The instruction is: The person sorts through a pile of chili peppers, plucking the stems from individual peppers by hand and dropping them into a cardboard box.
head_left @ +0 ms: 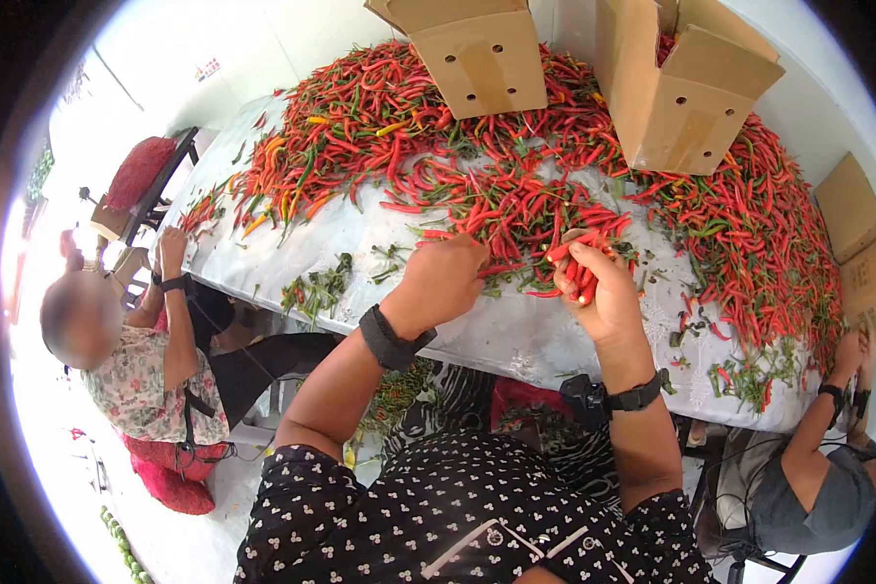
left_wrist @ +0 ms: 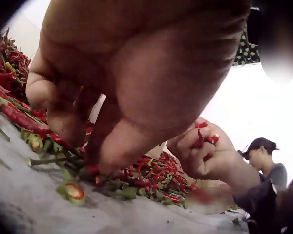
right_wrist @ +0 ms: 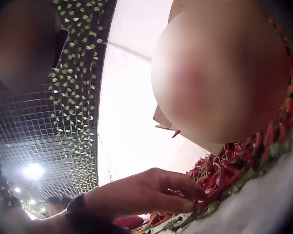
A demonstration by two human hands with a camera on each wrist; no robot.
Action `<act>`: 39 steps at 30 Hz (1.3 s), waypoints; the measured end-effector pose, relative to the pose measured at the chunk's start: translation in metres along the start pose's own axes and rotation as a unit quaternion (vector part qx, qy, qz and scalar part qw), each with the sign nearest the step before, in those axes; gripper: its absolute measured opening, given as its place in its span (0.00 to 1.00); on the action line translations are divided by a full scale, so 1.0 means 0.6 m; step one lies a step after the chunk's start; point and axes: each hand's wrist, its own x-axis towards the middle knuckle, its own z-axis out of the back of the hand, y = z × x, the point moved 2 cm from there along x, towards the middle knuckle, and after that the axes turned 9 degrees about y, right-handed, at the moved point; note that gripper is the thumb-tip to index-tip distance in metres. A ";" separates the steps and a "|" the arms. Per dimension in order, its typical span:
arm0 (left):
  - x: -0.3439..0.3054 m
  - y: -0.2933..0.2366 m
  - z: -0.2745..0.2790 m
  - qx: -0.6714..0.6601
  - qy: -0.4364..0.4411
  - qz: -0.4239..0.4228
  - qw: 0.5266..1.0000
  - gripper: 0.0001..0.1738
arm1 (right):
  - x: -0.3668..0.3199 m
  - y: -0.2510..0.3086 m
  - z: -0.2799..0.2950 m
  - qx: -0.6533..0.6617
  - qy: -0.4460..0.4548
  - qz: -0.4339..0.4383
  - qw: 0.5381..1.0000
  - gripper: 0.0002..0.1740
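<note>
The left hand is at the near edge of the red chili pile, back of the hand up. In the left wrist view, the thumb and fingers of this hand come together low at a red chili, which they seem to pinch; the fingers partly hide it. To its right, the right hand is raised palm up and grips several red chilies, their cut ends showing. A blur covers most of the right hand in the right wrist view, where the left hand touches the pile.
Two cardboard boxes stand among chilies at the back. Green stems lie on the covered table at left, others at right. People sit at both ends, a floral shirt at left and a grey shirt at right.
</note>
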 end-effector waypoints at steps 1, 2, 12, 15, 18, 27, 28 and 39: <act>0.002 -0.001 0.000 0.008 0.010 0.002 1.000 0.11 | 0.000 0.000 -0.001 0.007 0.005 -0.003 1.000 0.05; 0.002 -0.001 -0.003 0.009 0.010 0.001 1.000 0.11 | 0.000 0.001 -0.001 0.008 0.005 -0.001 1.000 0.05; -0.009 0.001 0.005 -0.163 0.037 0.061 0.984 0.11 | -0.008 -0.003 -0.014 -0.126 0.022 -0.087 0.988 0.08; -0.011 0.002 -0.003 -0.336 0.004 0.086 0.938 0.09 | -0.008 -0.012 -0.017 -0.219 0.019 -0.104 0.970 0.09; -0.011 -0.008 0.000 -0.435 0.015 0.071 0.897 0.09 | -0.010 -0.014 -0.031 -0.281 0.015 -0.109 0.953 0.09; -0.013 -0.029 -0.002 -0.495 0.056 0.031 0.866 0.10 | -0.011 -0.020 -0.032 -0.295 0.007 -0.042 0.955 0.09; -0.015 -0.032 -0.001 -0.485 0.053 0.034 0.872 0.10 | -0.011 -0.017 -0.034 -0.297 -0.001 -0.027 0.955 0.08; -0.019 -0.053 0.014 -0.319 -0.057 0.034 0.946 0.05 | -0.015 -0.016 -0.046 -0.340 -0.036 -0.016 0.939 0.07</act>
